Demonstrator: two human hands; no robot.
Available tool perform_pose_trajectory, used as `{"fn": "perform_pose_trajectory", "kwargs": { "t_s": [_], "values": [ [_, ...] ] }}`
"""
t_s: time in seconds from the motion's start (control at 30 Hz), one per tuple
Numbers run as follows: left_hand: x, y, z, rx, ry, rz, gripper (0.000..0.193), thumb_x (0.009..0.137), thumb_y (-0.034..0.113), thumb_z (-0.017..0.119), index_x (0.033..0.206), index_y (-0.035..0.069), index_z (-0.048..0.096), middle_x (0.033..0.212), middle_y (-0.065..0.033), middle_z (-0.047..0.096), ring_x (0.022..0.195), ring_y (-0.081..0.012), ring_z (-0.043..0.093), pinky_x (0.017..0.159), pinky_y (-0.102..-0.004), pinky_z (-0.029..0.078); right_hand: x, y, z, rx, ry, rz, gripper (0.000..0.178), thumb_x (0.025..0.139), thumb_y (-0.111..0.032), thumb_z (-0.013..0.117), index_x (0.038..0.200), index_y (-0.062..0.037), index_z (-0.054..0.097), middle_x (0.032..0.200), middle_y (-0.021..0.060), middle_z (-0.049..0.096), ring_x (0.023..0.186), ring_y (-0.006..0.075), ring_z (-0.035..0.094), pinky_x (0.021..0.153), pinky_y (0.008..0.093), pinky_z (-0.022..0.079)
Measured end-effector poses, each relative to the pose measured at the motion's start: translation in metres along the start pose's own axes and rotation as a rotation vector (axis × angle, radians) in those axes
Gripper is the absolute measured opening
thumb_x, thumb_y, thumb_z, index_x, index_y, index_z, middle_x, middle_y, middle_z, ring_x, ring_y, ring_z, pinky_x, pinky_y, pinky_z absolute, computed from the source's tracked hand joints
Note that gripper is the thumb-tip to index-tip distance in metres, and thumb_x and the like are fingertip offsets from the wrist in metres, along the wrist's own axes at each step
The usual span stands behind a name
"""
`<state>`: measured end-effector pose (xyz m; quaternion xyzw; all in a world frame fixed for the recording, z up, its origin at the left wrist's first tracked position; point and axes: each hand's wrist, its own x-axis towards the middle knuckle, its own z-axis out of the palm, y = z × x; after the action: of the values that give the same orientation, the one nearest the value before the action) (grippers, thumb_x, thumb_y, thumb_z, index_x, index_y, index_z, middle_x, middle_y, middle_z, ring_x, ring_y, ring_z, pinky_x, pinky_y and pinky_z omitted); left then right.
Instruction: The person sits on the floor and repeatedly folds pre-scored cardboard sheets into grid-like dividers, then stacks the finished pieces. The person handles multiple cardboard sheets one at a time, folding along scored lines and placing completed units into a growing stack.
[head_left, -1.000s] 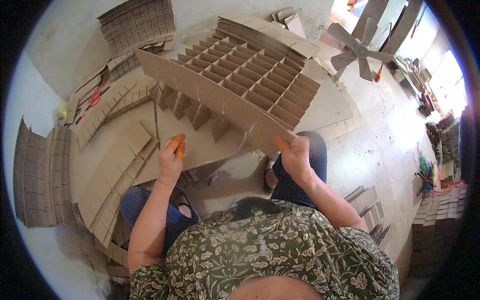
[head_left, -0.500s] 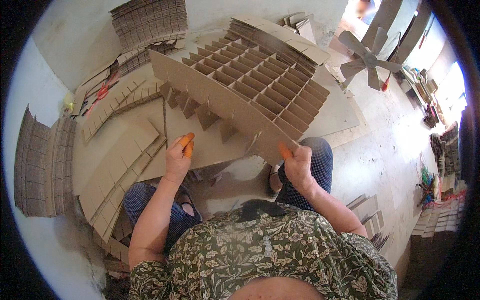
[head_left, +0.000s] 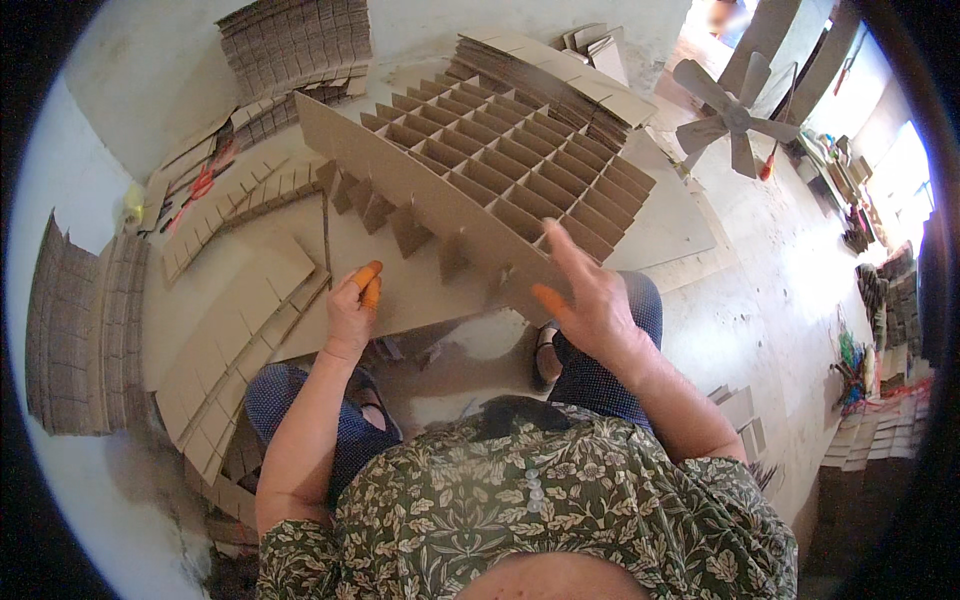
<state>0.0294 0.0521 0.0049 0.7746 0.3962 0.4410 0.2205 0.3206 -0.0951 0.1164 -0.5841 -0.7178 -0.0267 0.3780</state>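
A cardboard divider grid (head_left: 490, 165) of interlocked strips rests tilted on the low work table (head_left: 400, 290), with many square cells. Along its near side runs a long cardboard strip (head_left: 400, 165), with pointed tabs of cross strips sticking out below it. My right hand (head_left: 595, 300) is at the strip's near right end, fingers stretched apart, an orange cover on the thumb. Whether it touches the cardboard I cannot tell. My left hand (head_left: 352, 312), with orange covers on thumb and finger, is closed in front of the strip, apart from it, with nothing visible in it.
Slotted cardboard strips (head_left: 235, 340) lie at the table's left, near red-handled scissors (head_left: 203, 183). Stacks of cardboard (head_left: 85, 335) stand by the left wall, and more (head_left: 295, 50) at the back. A pedestal fan (head_left: 738, 120) stands at the right.
My right hand has let go of the strip's near end and spread its fingers, rising up over the grid's corner. My left hand has barely moved.
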Motion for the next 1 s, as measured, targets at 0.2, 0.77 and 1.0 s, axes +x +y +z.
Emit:
{"fn": "perform_pose_trajectory", "kwargs": {
  "t_s": [0.2,0.77,1.0],
  "values": [
    [0.003,-0.001,-0.001,-0.012,0.029,-0.017,0.019,0.085,0.001,0.062,0.104,0.001,0.066,0.085,-0.0137,0.064,0.071,-0.0225,0.061,0.064,-0.0281,0.047,0.008,0.0,-0.016,-0.067,-0.218,-0.044,0.058,0.079,-0.008,0.057,0.135,-0.0068,0.043,0.079,0.0173,0.065,0.064,0.0348,0.064,0.056,0.0432,0.052],
    [0.006,0.008,0.015,-0.004,-0.017,0.049,0.02,0.086,0.002,0.061,0.106,0.002,0.066,0.083,-0.0101,0.064,0.071,-0.0185,0.061,0.063,-0.0259,0.048,0.01,0.014,0.003,-0.097,-0.249,-0.101,0.057,0.074,-0.005,0.058,0.13,-0.0045,0.047,0.073,0.0153,0.063,0.062,0.0338,0.063,0.055,0.0432,0.051],
    [0.001,0.035,0.017,0.05,-0.063,0.134,0.02,0.084,0.007,0.065,0.104,0.004,0.067,0.084,-0.0133,0.064,0.069,-0.0242,0.063,0.061,-0.0314,0.049,0.007,0.015,-0.002,-0.079,-0.27,-0.092,0.059,0.075,-0.005,0.057,0.133,-0.0058,0.044,0.069,0.0134,0.063,0.061,0.0334,0.063,0.055,0.0438,0.051]
  ]
}}
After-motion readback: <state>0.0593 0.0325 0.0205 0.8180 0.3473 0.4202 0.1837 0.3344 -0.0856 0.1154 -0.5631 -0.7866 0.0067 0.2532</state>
